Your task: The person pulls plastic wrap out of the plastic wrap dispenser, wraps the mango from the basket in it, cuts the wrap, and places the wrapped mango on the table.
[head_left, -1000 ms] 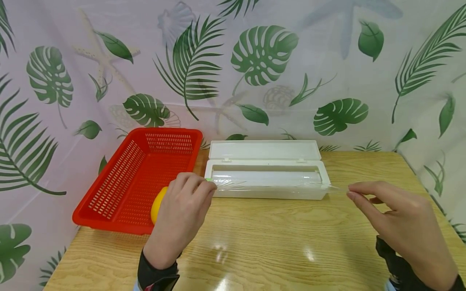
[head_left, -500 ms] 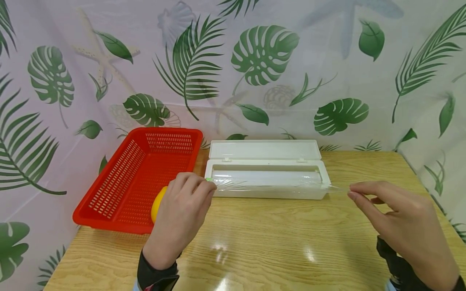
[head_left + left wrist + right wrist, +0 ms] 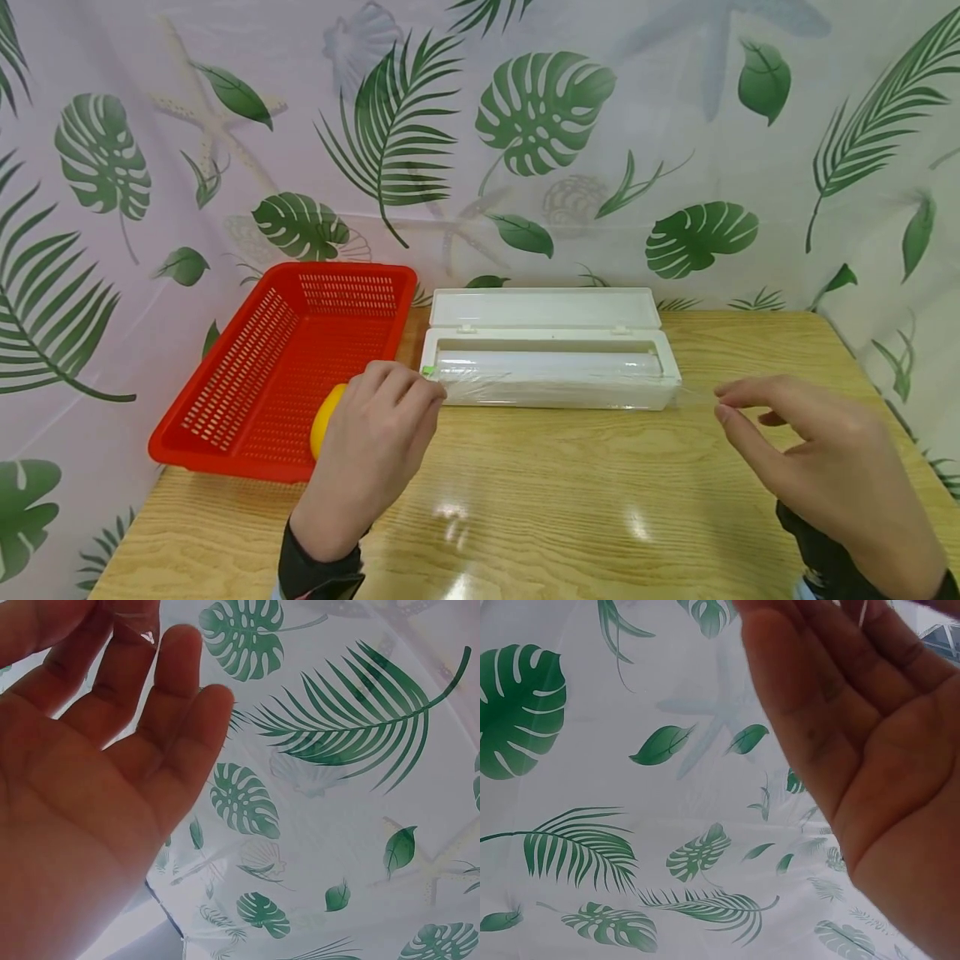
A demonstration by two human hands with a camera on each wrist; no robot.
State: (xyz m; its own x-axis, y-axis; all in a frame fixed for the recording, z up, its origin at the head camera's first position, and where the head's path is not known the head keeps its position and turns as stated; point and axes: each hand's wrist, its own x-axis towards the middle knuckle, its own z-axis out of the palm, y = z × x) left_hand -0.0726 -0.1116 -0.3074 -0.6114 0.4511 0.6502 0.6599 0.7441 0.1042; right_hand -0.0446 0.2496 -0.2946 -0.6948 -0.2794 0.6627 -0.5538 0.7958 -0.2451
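Note:
A white plastic wrap dispenser point(image 3: 551, 336) lies on the table with its lid point(image 3: 543, 308) folded back and a roll point(image 3: 547, 363) inside. Clear plastic wrap point(image 3: 517, 388) drapes over the dispenser's front and stretches sideways between both hands. At the left end, beside a small green piece point(image 3: 428, 371), my left hand point(image 3: 375, 446) pinches the film; in the left wrist view a bit of film point(image 3: 142, 634) shows at its fingertips. Off the right end, the thumb and index finger of my right hand point(image 3: 825, 458) hold the other corner, its faint strand barely visible.
A red perforated basket point(image 3: 240, 367) stands to the left, with a yellow rounded object point(image 3: 325, 423) at its near right corner, partly behind the left hand. The wooden table point(image 3: 570, 508) ends at a leaf-patterned curtain point(image 3: 555, 192).
The wrap has dropped lower over the dispenser's front. The left hand has sunk slightly, and the right thumb and index fingertips have parted a little. Dispenser and basket stay put.

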